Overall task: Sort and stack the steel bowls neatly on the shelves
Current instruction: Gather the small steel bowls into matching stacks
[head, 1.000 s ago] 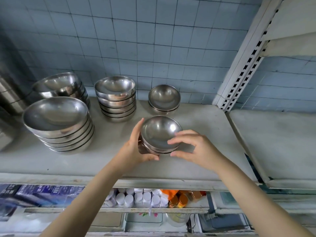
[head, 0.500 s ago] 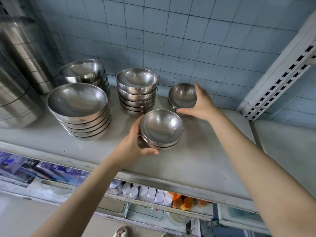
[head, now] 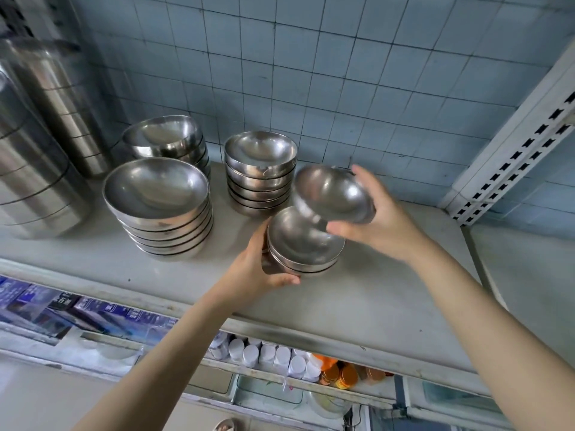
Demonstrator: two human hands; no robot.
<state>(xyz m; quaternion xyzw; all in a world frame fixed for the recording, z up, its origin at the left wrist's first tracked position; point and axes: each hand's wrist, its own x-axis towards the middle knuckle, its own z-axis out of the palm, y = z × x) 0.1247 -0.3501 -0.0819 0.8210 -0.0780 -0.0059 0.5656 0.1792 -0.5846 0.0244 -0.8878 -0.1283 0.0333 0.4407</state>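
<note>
— Where are the hands?

— Both at the short stack (head: 303, 247) of small steel bowls, which stands near the middle of the shelf (head: 389, 306), closer to its front edge than to the back. The left hand (head: 256, 270) grips that stack from its left side, thumb curled across the front, fingers out of sight behind it.

— And the right hand (head: 378, 220)?

— It pinches a tilted bowl (head: 331, 194), thumb on the near rim, fingers hooked over the far one. The bowl hangs over the back right of the short stack, its open side leaning toward the left. I cannot tell whether it touches the stack, nor whether it is one bowl or two nested.

— What else stands on the shelf?

— Three more stacks. A mid-sized stack (head: 259, 172) is just behind the held one, near the back edge. A stack of large bowls (head: 158, 206) sits toward the left, with another stack (head: 165, 141) right behind it against the tiled wall (head: 342, 73). Tall steel canisters (head: 37, 144) fill the left end.

— Below?

— White-capped bottles (head: 270, 357) and orange-lidded jars (head: 339, 374) on the lower shelf, blue packets (head: 62, 303) to the left.
</note>
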